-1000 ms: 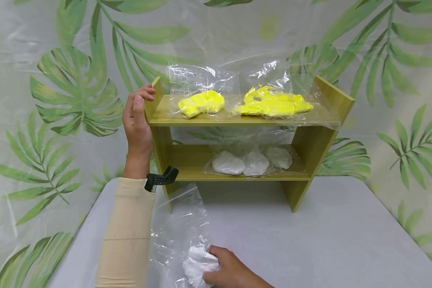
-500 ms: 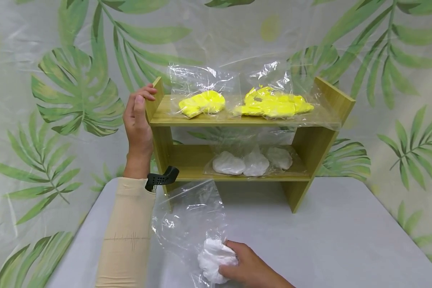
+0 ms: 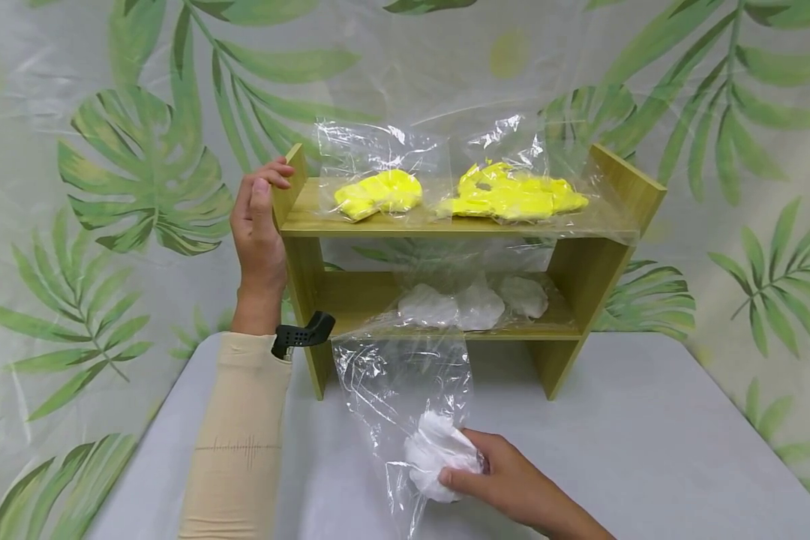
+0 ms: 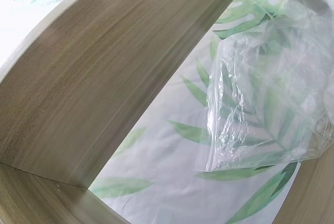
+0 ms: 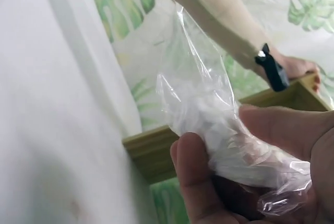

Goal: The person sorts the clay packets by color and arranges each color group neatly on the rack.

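My right hand pinches a white, soft-looking lump inside a clear plastic bag, low in front of the shelf. The bag's loose upper part stretches up and left, overlapping the lower shelf board in the head view. In the right wrist view, the thumb and fingers press the bagged lump from two sides. My left hand is up at the wooden shelf, fingers bent over the top of its left side panel.
Two clear bags with yellow contents lie on the top board. Below them, a clear bag with white lumps sits toward the right of the lower board. The shelf stands on a pale table before a leaf-patterned cloth.
My right hand has carried the bagged white lump up and right, closer to the shelf. The bag's upper part now overlaps the lower board. My left hand has stayed at the side panel.
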A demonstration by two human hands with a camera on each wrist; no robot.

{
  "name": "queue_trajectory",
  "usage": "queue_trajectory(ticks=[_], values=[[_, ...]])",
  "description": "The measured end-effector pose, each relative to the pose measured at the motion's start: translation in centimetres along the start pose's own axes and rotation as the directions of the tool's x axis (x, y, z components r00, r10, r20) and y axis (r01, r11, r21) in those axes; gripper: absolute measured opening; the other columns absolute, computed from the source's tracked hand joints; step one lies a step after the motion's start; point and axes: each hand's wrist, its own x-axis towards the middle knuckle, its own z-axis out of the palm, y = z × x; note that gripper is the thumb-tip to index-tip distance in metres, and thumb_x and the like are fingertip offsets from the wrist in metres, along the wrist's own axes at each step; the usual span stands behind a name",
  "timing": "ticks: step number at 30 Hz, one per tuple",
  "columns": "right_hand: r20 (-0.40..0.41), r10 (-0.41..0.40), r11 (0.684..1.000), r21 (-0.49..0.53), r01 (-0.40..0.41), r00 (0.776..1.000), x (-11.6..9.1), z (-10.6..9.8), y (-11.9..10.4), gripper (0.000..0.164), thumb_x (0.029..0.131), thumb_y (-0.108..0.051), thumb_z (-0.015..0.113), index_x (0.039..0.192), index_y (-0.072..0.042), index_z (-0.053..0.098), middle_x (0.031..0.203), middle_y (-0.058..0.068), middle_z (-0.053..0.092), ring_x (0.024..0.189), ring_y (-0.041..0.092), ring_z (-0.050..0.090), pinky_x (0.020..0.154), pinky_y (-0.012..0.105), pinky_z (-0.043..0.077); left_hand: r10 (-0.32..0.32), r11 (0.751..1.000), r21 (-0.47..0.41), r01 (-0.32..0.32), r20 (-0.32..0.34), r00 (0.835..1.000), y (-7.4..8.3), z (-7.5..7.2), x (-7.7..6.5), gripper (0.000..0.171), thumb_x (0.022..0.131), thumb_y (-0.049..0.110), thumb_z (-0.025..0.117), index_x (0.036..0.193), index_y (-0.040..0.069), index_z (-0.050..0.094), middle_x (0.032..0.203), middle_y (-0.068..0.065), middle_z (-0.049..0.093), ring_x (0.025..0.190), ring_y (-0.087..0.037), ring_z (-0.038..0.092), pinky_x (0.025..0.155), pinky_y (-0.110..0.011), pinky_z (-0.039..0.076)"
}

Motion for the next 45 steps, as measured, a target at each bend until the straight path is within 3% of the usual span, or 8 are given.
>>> queue_trajectory(ticks=[9, 16, 29, 35, 45], values=[[-0.133, 0.024, 0.999, 0.05, -0.018, 0.991, 1.1, -0.7, -1.2, 0.035, 0.088, -0.018, 0.069, 0.117, 0.0, 0.063, 0.091, 0.009, 0.068, 0.078, 0.014, 0.064, 0.067, 0.029, 0.056, -0.006, 1.0, 0.006, 0.006, 0.002, 1.0, 0.1, -0.1, 0.0, 0.027, 0.096, 0.006, 0.034, 0.085, 0.004, 0.059, 0.103, -0.002, 0.063, 0.126, -0.03, 0.049, 0.113, -0.031, 0.028], [-0.152, 0.037, 0.989, 0.148, -0.014, 0.988, 2.3, -1.1, -2.4, 0.037, 0.088, -0.016, 0.069, 0.114, 0.009, 0.059, 0.085, 0.013, 0.067, 0.068, 0.019, 0.064, 0.062, 0.035, 0.058, -0.012, 1.0, 0.013, 0.012, 0.006, 1.0, 0.1, -0.1, 0.0, 0.027, 0.096, 0.007, 0.034, 0.086, 0.006, 0.059, 0.104, -0.002, 0.063, 0.126, -0.029, 0.049, 0.113, -0.031, 0.028], [-0.273, 0.051, 0.982, 0.189, 0.002, 0.961, 6.2, -2.0, -4.3, 0.041, 0.085, -0.013, 0.071, 0.116, 0.011, 0.056, 0.085, 0.011, 0.065, 0.067, 0.02, 0.061, 0.058, 0.035, 0.056, 0.023, 1.0, -0.017, -0.023, 0.01, 1.0, -0.2, -0.1, 0.0, 0.027, 0.096, 0.005, 0.035, 0.085, 0.003, 0.059, 0.102, -0.001, 0.064, 0.123, -0.031, 0.05, 0.113, -0.034, 0.03], [-0.323, 0.039, 0.983, 0.183, 0.022, 0.946, 8.1, -2.1, -5.6, 0.039, 0.085, -0.011, 0.071, 0.117, 0.007, 0.058, 0.088, 0.01, 0.064, 0.069, 0.018, 0.059, 0.058, 0.03, 0.054, 0.021, 1.0, -0.009, -0.021, 0.013, 1.0, -0.1, -0.1, 0.1, 0.026, 0.096, 0.005, 0.035, 0.085, 0.003, 0.059, 0.103, -0.002, 0.064, 0.123, -0.031, 0.05, 0.113, -0.034, 0.03], [-0.377, -0.008, 0.996, 0.078, 0.041, 0.926, 11.5, -1.9, -7.3, 0.036, 0.086, -0.015, 0.071, 0.113, 0.006, 0.062, 0.095, 0.011, 0.065, 0.079, 0.015, 0.059, 0.072, 0.028, 0.051, 0.007, 1.0, -0.002, -0.007, 0.012, 1.0, 0.0, -0.2, 0.0, 0.026, 0.096, 0.005, 0.035, 0.085, 0.003, 0.059, 0.104, -0.002, 0.063, 0.124, -0.031, 0.05, 0.113, -0.033, 0.03]])
